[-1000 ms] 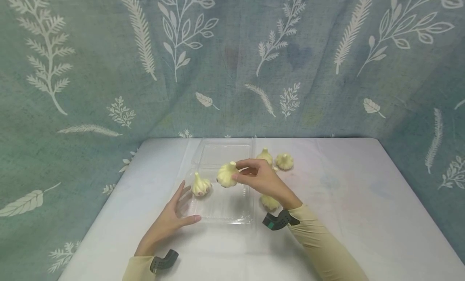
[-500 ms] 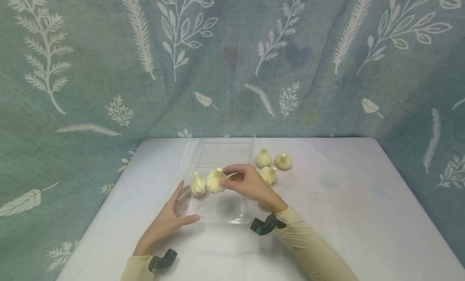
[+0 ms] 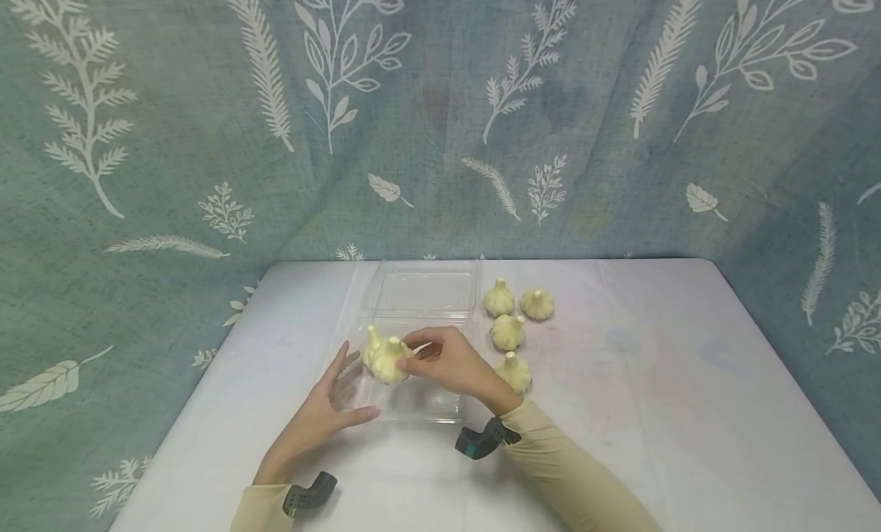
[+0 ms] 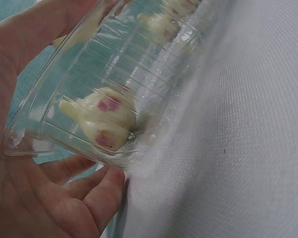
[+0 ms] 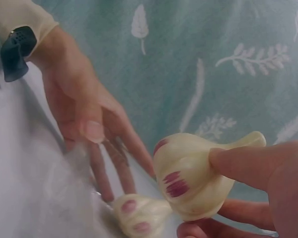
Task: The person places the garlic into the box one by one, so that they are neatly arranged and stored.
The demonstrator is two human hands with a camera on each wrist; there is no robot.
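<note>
My right hand (image 3: pixel 447 364) pinches a garlic bulb (image 3: pixel 389 361), stem up, over the left part of a clear plastic clamshell container (image 3: pixel 427 404). Purple patches mark the pale bulb's side in the right wrist view. Another garlic bulb (image 4: pixel 107 119) sits inside the container at its left end, partly hidden behind the held one in the head view. My left hand (image 3: pixel 320 410) spreads around the container's near left corner, thumb along the front edge and fingers at the left side. Its fingertips touch the clear wall in the left wrist view.
Several more garlic bulbs (image 3: pixel 508 332) stand on the white cloth to the right of the container. The container's lid (image 3: pixel 423 291) lies folded open toward the back. A green leaf-patterned curtain (image 3: pixel 440 173) borders the table behind and on both sides.
My right hand has carried its garlic bulb leftward and down, close to the bulb inside the container. Bulbs behind the right hand have come into view. My left hand has stayed in place.
</note>
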